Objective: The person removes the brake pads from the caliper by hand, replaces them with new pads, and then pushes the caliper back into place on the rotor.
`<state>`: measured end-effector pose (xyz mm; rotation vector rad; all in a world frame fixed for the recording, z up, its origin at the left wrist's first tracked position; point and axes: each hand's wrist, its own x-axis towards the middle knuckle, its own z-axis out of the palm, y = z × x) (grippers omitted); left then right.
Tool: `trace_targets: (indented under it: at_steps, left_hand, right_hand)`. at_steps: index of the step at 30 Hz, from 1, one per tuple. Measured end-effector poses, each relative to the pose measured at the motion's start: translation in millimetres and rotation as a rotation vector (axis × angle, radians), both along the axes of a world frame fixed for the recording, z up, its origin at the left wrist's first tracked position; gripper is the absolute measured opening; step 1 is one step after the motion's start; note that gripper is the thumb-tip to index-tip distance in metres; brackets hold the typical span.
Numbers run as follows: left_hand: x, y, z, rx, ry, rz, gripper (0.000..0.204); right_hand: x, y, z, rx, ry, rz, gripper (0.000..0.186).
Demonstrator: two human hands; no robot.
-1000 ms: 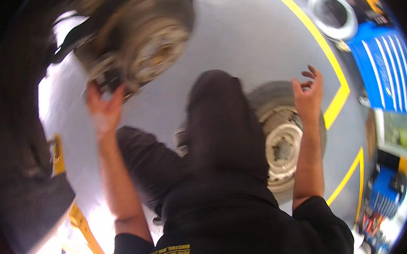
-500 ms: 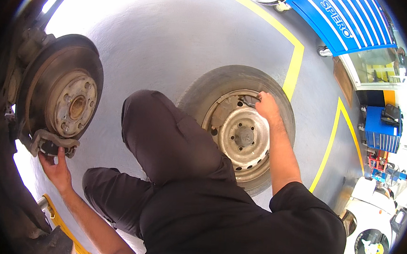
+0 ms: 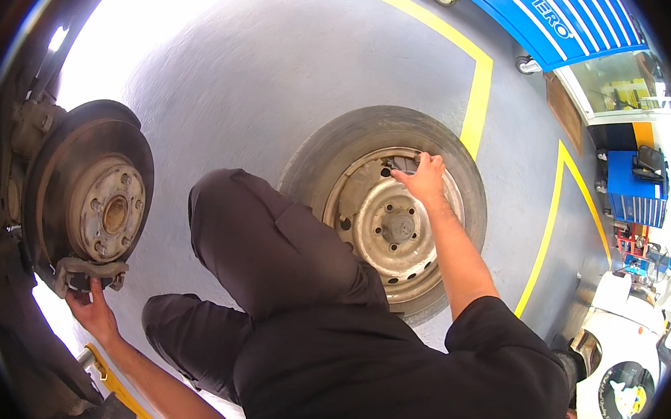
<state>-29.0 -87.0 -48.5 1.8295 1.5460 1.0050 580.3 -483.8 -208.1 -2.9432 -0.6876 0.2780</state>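
At the left stands a worn brake disc (image 3: 61, 170) with a rusty studded hub (image 3: 112, 215). A caliper bracket (image 3: 113, 270) straddles the disc's lower edge, and a dark brake pad (image 3: 85, 281) sits in it. My left hand (image 3: 97, 319) is closed on that pad from below, thumb upright against it; some fingers are hidden behind. A wheel with a silver steel rim (image 3: 365, 234) and black tyre (image 3: 320, 151) lies flat to the right of my knee. Over its upper rim, my right hand (image 3: 427, 180) curls thumb and fingers round a dark flat piece (image 3: 404, 164), apparently another brake pad, partly covered.
A blue tool cabinet (image 3: 546, 26) on castors stands at the far right. Yellow lines (image 3: 476, 103) mark the grey floor. A yellow bar (image 3: 121, 392) lies near my left forearm. A white scooter-like vehicle (image 3: 612, 342) stands at the right.
The view has shifted, so the disc appears lower. My right hand has moved slightly left, its thumb reaching further across the dark piece. My left hand stays at the bracket.
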Motion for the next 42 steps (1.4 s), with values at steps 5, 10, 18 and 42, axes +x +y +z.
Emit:
trace_targets:
  at_steps: [5, 10, 18, 42]
  left_hand:
    - [-8, 0, -7, 0.04, -0.011, -0.031, 0.057]
    - [-9, -3, 2, 0.014, 0.097, -0.027, 0.058]
    - [-1, -8, 13, 0.018, -0.003, -0.135, 0.08]
    - [158, -143, 80, 0.058, -0.2, -0.633, 0.06]
  right_hand:
    - [0, 0, -6, 0.121, 0.026, -0.053, 0.084]
    - [-3, -9, -7, 0.047, -0.079, 0.225, 0.051]
    - [28, -16, 10, -0.186, -0.281, 0.653, 0.027]
    - [-201, 185, 206, 1.011, 1.426, 0.307, 0.034]
